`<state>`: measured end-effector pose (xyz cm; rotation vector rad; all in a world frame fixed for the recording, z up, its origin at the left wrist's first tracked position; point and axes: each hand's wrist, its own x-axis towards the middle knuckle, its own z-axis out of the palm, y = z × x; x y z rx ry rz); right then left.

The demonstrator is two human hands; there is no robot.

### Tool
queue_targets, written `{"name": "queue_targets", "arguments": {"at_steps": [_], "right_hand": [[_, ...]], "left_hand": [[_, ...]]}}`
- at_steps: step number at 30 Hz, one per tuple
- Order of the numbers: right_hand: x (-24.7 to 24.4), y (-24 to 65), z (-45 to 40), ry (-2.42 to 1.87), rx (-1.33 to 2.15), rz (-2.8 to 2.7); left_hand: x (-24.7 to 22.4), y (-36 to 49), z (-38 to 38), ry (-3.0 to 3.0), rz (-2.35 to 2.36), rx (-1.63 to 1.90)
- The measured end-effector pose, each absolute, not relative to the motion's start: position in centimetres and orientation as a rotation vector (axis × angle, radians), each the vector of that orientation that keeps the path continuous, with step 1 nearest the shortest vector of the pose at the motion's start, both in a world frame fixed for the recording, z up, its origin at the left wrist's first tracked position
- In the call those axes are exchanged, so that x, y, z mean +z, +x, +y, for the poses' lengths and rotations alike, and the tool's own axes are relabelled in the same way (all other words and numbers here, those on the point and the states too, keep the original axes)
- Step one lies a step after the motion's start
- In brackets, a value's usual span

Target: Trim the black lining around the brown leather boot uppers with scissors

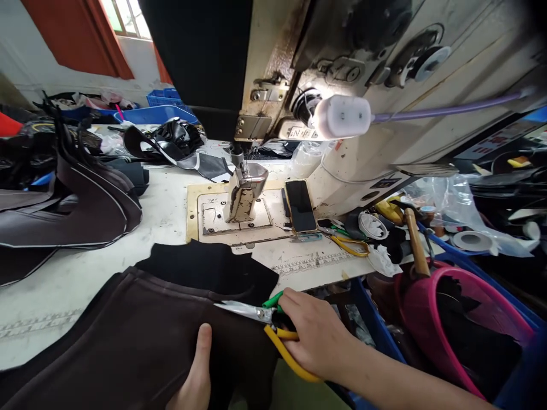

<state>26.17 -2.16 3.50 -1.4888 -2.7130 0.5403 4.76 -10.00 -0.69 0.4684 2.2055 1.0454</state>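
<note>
My right hand (314, 333) grips a pair of scissors (260, 313) with one green and one yellow handle. The blades point left and lie over the seam edge of a dark brown sewn piece (115, 336). Beneath that edge, a black lining (205, 265) spreads toward the machine. From below, my left hand (196, 370) holds the brown piece, its thumb upright on top and the other fingers hidden under the material. Just beyond the lining stands the sewing machine's metal post (245, 193).
A phone (300, 206) leans by the machine, near a small blue-handled cutter (306, 238) and yellow-handled scissors (350, 246). Brown piped pieces (85, 199) pile up at left. On the right are a pink basket (440, 285) and a wooden handle (416, 242). A lit lamp (344, 116) hangs above.
</note>
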Motion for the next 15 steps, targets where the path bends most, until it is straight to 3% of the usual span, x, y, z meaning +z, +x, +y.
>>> {"name": "queue_targets", "arguments": {"at_steps": [6, 15], "right_hand": [[3.3, 25.9, -1.5, -1.495, 0.496, -2.732], [3.9, 25.6, -0.4, -1.323, 0.393, -2.726]], "left_hand": [[-1.7, 3.6, -10.4, 0.862, 2.220, 1.004], [-1.9, 3.1, -11.9, 1.000, 2.079, 0.904]]}}
